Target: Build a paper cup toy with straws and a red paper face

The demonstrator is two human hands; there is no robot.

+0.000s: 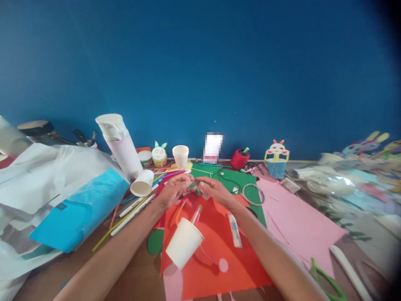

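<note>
My left hand [178, 188] and my right hand [213, 189] meet above the far part of a red-orange sheet [213, 234]. Fingertips of both are pinched together around something small, too blurred to name. Below them a white paper cup [184, 243] lies tilted on the sheet, with a brush-like stick [196, 214] beyond its rim. A white tube [234, 230] rests near my right forearm. A small pink paper circle [223, 265] sits on the sheet towards me.
Green paper [247, 179] and pink paper [300, 217] spread to the right, with a ring of tape [253, 195]. A tall white bottle [119, 144], another paper cup [142, 184] and markers [133, 213] are at left. Stacked cups [181, 156] and a rabbit-topped cup [277, 165] stand by the wall.
</note>
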